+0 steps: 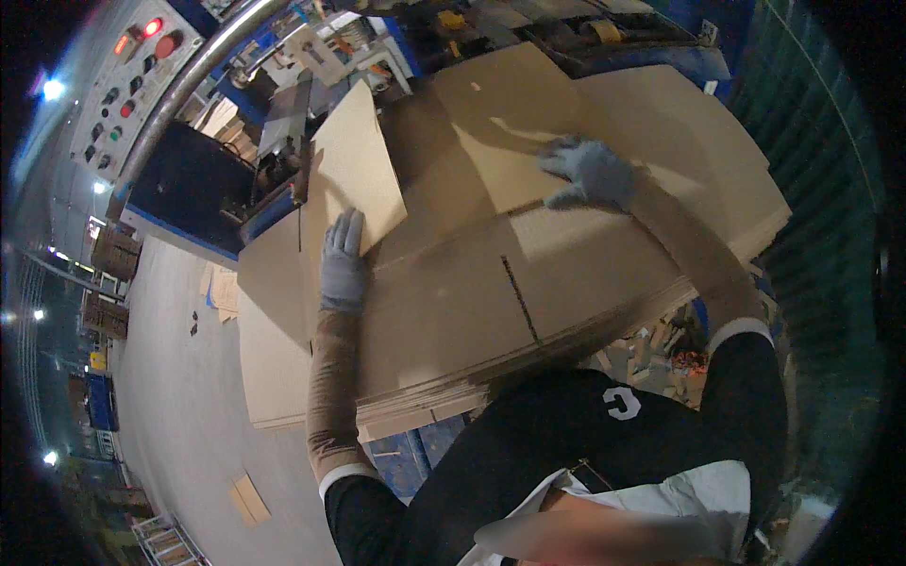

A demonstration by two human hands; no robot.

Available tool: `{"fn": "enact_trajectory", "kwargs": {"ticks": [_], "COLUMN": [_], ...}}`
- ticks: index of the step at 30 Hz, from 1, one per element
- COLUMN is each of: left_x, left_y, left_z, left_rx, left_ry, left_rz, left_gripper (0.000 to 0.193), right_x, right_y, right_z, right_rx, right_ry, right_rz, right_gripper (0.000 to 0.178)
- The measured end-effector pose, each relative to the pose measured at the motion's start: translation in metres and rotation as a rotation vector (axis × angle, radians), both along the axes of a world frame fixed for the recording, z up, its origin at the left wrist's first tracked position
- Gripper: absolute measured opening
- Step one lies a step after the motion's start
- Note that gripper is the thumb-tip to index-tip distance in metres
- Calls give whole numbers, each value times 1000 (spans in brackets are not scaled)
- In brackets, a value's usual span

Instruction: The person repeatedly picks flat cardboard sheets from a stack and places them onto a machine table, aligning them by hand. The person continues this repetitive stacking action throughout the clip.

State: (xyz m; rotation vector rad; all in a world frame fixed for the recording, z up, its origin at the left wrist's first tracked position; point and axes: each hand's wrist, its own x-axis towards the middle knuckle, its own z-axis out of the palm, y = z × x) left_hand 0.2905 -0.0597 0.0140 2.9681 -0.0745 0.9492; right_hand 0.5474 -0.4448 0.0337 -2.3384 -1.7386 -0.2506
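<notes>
The pale flap [359, 165] runs long ahead from our nearer left hand [343, 262]; we can't tell if it grips. Our right hand [592, 174] is open on cardboard [434, 321].

Black shirt [557, 415]: one white, curved, letter-shaped mark [622, 404] on the front. Control panel [118, 83]: small red-lit display [123, 43] at upper end, characters too small to read.

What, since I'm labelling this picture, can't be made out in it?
All in the head view:
Left hand: palm hidden by its own gloved back.
Right hand: palm, likewise.
Cardboard stack: underside hidden by its own upper surface.
Control panel: markings too small.
Distant brown stacks: details too small and dim.
</notes>
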Motion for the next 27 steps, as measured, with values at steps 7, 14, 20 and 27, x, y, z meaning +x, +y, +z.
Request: {"fn": "enact_trajectory", "kwargs": {"ticks": [7,14,20,27], "left_x": [73,-108,-287,-282], "left_y": [9,11,73,74], "left_z": [33,15,-78,-44], "left_rx": [-22,-301,-330,-770], "left_ry": [156,-212,-313,-692], "left_rz": [596,606,1601,1401], "left_gripper": [49,60,85,79], "right_x": [34,-34,-69,-64], "right_y": [68,-85,-224,-230], "right_z": [-13,7,-44,-50], "right_rx": [-106,287,431,248], "right_ry": [-138,274,-177,-91], "right_rz": [-324,-860,-1498,-1542], "right_gripper": [55,45,59,59]}}
